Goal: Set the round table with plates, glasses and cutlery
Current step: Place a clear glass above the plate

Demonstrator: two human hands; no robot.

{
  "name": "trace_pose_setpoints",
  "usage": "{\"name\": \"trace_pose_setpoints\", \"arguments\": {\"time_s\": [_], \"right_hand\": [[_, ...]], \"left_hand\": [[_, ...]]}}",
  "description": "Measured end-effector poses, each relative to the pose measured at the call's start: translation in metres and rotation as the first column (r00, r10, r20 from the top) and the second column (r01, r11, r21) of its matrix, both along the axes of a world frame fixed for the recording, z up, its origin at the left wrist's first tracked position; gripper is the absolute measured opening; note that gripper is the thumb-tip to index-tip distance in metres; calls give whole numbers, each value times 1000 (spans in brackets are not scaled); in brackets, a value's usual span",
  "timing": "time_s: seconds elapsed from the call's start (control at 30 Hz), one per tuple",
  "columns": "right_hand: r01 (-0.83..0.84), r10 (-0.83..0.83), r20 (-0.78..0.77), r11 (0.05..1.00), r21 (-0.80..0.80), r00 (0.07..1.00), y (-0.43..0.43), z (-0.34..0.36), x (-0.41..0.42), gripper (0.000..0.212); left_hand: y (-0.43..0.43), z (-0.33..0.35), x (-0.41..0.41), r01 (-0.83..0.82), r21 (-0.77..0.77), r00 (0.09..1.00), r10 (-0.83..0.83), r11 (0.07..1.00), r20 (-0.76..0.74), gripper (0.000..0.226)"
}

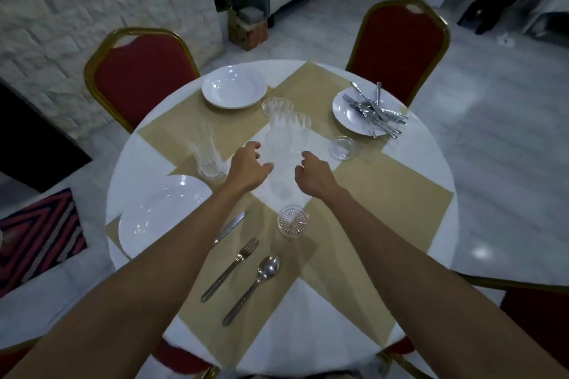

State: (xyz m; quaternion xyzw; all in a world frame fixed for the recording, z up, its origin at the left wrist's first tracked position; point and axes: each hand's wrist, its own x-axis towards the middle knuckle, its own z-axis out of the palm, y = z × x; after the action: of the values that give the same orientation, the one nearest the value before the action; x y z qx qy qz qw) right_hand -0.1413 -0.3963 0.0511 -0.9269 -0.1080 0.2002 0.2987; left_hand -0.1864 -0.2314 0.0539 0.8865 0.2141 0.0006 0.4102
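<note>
**Q:** Head view. What lies left of the central glasses on the bench?

**A:** Furthest left of them, and nearer the viewer, is a large plate. A tall glass stands upright to their left. Left of them and beyond is a stack of deep plates. Nearer than the glasses lie a knife, a fork and a spoon, side by side.

**Q:** And the grips?

**A:** The left grip is just left of the central glasses and the right grip just right of them. Each has its fingers loosely curled toward them (the glasses are clear and blurred, so contact cannot be told).

**Q:** What lies right of them?

**A:** A low glass dish is near. Further right and beyond is a plate bearing piled cutlery.
</note>
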Motion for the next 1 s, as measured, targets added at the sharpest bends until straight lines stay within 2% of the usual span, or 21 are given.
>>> {"name": "trace_pose_setpoints", "arguments": {"time_s": [0.13,0.2,0.3,0.4,0.63,0.8,1.0], "right_hand": [[-17,22,-90,998,55,996,12,4,20,56],[-10,27,-160,994,105,987,13,4,29,62],[-7,45,-244,988,154,969,12,0,38,67],[-5,59,-234,975,224,970,9,1,33,63],[53,9,-167,931,362,986,-21,34,4,44],[78,-18,-179,938,338,984,-46,34,-39,46],[230,-147,-248,907,353,958,-57,18,-61,40]], "left_hand": [[3,-7,38,-5,-14,996,4,1000,-88,93],[2,-13,44,13,-69,995,-20,998,-99,91],[1,-21,43,18,-131,998,-26,991,-60,77],[-1,-20,33,9,-162,1000,-8,987,4,67],[-20,14,-19,50,-146,987,-26,988,162,69],[-43,14,-58,79,-209,984,-43,975,171,68],[-58,-3,-76,109,-245,988,-77,963,137,67]]}}
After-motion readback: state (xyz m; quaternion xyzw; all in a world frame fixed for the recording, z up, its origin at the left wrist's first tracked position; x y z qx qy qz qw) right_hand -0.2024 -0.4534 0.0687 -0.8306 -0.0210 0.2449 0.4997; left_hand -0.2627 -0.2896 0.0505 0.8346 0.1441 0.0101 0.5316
